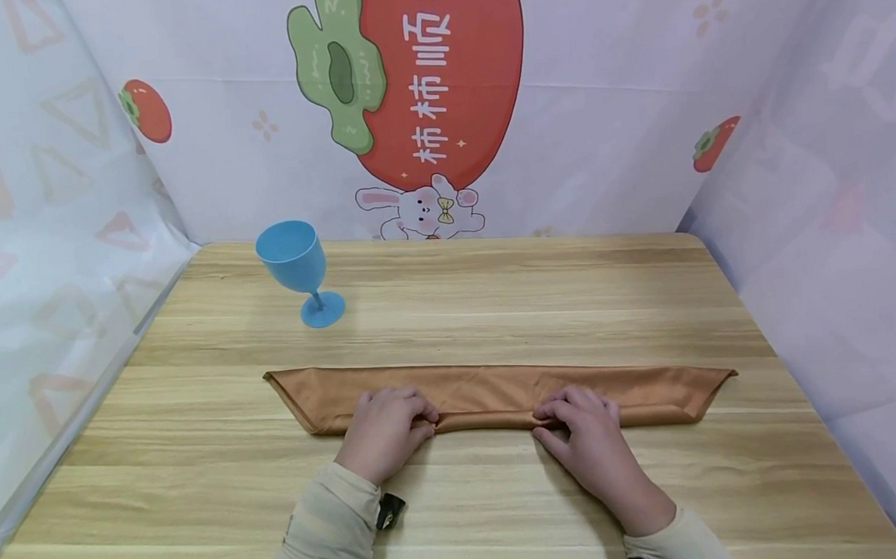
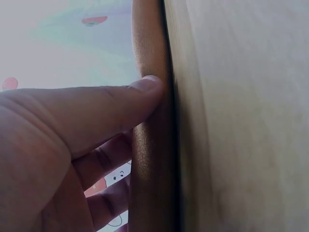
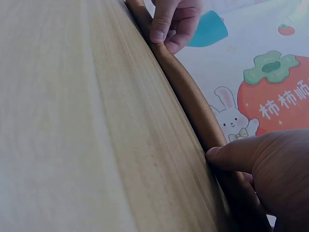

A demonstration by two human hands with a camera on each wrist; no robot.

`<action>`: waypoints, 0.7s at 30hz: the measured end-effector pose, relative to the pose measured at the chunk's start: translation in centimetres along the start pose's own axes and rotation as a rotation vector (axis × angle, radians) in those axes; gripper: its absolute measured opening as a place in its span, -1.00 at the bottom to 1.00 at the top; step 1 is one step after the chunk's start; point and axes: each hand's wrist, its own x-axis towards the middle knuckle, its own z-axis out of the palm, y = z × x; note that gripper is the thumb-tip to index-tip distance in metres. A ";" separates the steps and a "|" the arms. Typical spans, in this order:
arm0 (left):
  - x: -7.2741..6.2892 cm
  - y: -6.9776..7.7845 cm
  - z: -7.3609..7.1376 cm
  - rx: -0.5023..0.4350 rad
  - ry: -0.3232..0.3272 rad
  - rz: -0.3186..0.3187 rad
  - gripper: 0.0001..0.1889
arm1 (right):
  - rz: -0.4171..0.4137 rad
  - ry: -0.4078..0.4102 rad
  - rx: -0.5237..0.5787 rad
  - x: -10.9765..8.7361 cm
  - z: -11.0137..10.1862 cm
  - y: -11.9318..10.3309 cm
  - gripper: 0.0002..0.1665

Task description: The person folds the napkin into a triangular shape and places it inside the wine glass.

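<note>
A brown satiny cloth napkin (image 1: pixel 490 386) lies as a long folded strip across the table, its slanted ends pointing left and right. Its near edge is turned up into a narrow roll (image 1: pixel 484 421). My left hand (image 1: pixel 390 428) pinches this roll left of the middle, thumb in front and fingers behind. Right of the middle, my right hand (image 1: pixel 586 440) pinches it in the same way. In the left wrist view the thumb (image 2: pixel 111 111) presses on the rolled edge. The right wrist view has both hands along the roll.
A blue plastic goblet (image 1: pixel 293 257) stands upright at the back left of the wooden table (image 1: pixel 524 301). Behind the table hangs a white printed cloth (image 1: pixel 599 139) with a persimmon and a rabbit. Pale sheets flank both sides.
</note>
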 end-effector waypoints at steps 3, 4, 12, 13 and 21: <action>0.0 0.0 -0.1 0.001 0.009 0.002 -0.89 | -0.014 0.007 -0.006 0.0 0.0 0.0 -0.70; 0.0 0.0 -0.1 0.000 0.013 0.002 -0.90 | -0.019 0.010 -0.010 0.0 0.1 0.0 -0.70; 0.0 0.1 -0.3 -0.020 0.050 -0.004 -0.91 | -0.013 -0.008 -0.031 0.0 0.1 0.3 -0.73; 0.0 0.1 -0.3 -0.021 0.050 -0.005 -0.91 | -0.008 -0.014 -0.030 0.0 0.1 0.2 -0.74; 0.2 0.0 -0.4 -0.040 0.014 -0.030 -0.96 | -0.014 -0.026 -0.034 0.1 0.0 0.1 -0.82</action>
